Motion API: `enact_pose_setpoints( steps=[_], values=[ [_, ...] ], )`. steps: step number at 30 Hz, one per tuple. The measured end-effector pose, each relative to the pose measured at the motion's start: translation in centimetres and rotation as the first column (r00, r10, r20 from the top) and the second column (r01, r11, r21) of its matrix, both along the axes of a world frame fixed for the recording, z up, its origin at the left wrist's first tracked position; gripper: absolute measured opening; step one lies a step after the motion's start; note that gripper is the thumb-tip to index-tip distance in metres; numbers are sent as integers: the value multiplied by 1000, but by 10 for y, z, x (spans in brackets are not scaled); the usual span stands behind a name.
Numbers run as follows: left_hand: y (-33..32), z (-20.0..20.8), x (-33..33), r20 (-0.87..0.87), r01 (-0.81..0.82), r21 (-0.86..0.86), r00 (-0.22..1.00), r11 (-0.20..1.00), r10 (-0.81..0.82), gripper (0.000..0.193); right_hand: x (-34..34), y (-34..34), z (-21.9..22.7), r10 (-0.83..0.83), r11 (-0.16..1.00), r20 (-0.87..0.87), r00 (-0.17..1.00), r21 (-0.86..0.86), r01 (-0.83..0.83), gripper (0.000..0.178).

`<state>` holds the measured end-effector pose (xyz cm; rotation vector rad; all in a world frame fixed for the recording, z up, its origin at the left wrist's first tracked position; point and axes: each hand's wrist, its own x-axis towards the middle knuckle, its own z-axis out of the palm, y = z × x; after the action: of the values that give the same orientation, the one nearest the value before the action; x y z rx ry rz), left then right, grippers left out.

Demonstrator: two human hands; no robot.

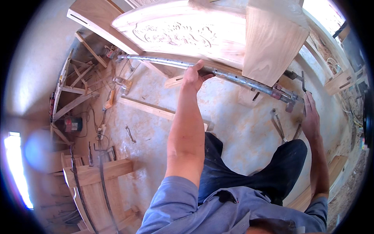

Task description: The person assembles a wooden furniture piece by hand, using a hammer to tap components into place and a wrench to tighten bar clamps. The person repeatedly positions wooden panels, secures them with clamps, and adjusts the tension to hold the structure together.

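The blue shirt (233, 204) loomed closest. The left hand (193, 77) gripped a crosswise pipe (238, 78); the right hand (311, 119), fingers outstretched, flanked its screw (287, 92).

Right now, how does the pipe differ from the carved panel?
The pipe is grey metal; the panel is pale wood. The pipe is slim and uncarved; the panel is broad, with scroll carving. The pipe is in the left hand's grip; the panel is not. Both extend across the upper view.

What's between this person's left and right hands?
In the head view, a metal pipe clamp stretches from the left hand toward the right hand, its screw end nearer the right.
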<state>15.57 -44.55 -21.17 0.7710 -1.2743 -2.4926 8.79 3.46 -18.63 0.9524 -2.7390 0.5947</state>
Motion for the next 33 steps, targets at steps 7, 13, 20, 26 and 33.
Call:
enact_pose_setpoints(
  steps=[7,13,20,26,33],
  values=[
    [2,9,5,30,-1,-27,1000,1000,2,36,2,12,9,138,971,189,972,-219,-95,70],
    [2,3,4,6,5,-23,1000,1000,-5,34,-1,25,-10,129,961,162,978,-264,-83,66],
    [-16,-18,-3,48,-29,27,998,999,28,31,-19,23,-13,149,856,342,928,-515,52,40],
    [2,-2,-1,58,-28,-38,998,999,31,24,-36,-10,-31,142,360,816,561,-571,738,35],
    [-7,-8,0,70,-16,-17,997,1000,17,34,-8,22,-25,-400,831,-231,887,-500,245,29]
  ],
)
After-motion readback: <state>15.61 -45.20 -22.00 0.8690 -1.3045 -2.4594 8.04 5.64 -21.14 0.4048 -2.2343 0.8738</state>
